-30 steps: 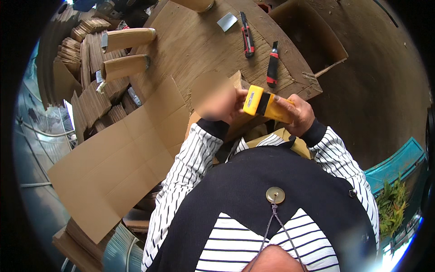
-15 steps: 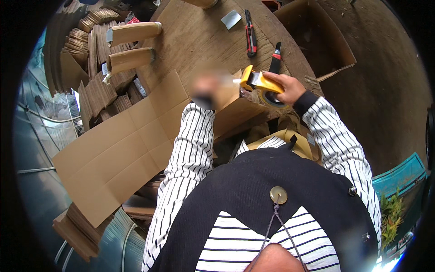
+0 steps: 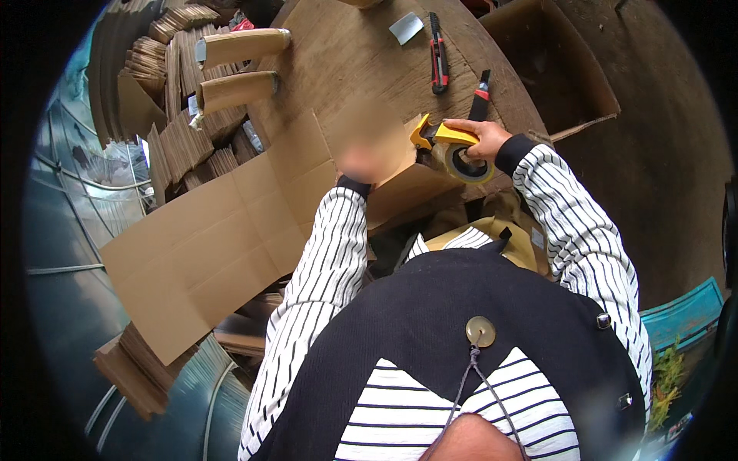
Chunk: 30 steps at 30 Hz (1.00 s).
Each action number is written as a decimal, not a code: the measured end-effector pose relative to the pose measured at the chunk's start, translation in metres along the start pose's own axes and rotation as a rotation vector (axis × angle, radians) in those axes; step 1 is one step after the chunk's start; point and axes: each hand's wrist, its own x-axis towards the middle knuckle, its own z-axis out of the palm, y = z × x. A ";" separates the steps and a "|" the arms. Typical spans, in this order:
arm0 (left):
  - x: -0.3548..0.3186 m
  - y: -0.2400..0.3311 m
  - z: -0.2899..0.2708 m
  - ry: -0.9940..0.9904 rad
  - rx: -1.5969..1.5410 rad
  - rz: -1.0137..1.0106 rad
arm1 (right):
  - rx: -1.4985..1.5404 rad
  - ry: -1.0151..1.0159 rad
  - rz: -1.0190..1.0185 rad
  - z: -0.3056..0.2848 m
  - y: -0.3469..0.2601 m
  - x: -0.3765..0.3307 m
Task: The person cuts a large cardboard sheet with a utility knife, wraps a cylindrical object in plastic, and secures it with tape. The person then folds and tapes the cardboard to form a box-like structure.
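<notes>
My right hand [image 3: 480, 138] grips a yellow tape dispenser [image 3: 450, 147] with a roll of tape, held against the edge of a folded brown cardboard box [image 3: 400, 184] on the wooden table [image 3: 346, 54]. My left hand [image 3: 363, 163] is blurred and presses on the cardboard just left of the dispenser. A large flattened cardboard sheet [image 3: 207, 253] extends from the box toward the lower left.
Two red-and-black utility knives [image 3: 438, 55] [image 3: 480, 95] and a small grey piece [image 3: 405, 29] lie on the table beyond the box. An open cardboard box [image 3: 561, 69] stands at the upper right. Stacks of folded cardboard [image 3: 184, 131] and two brown rolls [image 3: 238, 69] sit at the upper left.
Both hands have moved away from my body onto the table. The tape dispenser went from in front of my chest to the box edge, and my left hand shifted onto the cardboard.
</notes>
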 end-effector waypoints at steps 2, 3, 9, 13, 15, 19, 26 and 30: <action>-0.016 0.042 0.002 -0.102 0.554 0.160 | 0.024 0.007 -0.052 0.007 0.015 0.005; -0.021 0.056 0.010 -0.134 0.753 0.254 | 0.021 -0.015 -0.023 0.006 0.008 0.002; 0.015 0.099 0.033 -0.517 0.820 -0.163 | 0.192 0.045 0.061 0.016 0.026 0.000; -0.001 0.012 0.060 -0.185 0.642 0.138 | 0.279 0.063 0.013 0.037 0.065 -0.005; 0.000 0.006 0.057 -0.229 0.548 0.148 | 0.328 0.100 0.023 0.049 0.082 -0.027; 0.000 0.027 0.056 -0.182 0.514 0.094 | 0.355 0.174 0.010 0.070 0.093 -0.083; -0.003 0.022 0.058 -0.155 0.509 0.139 | 0.187 0.293 0.122 0.109 0.073 -0.173; -0.002 0.021 0.060 -0.155 0.498 0.127 | -0.099 0.191 0.296 0.123 0.036 -0.157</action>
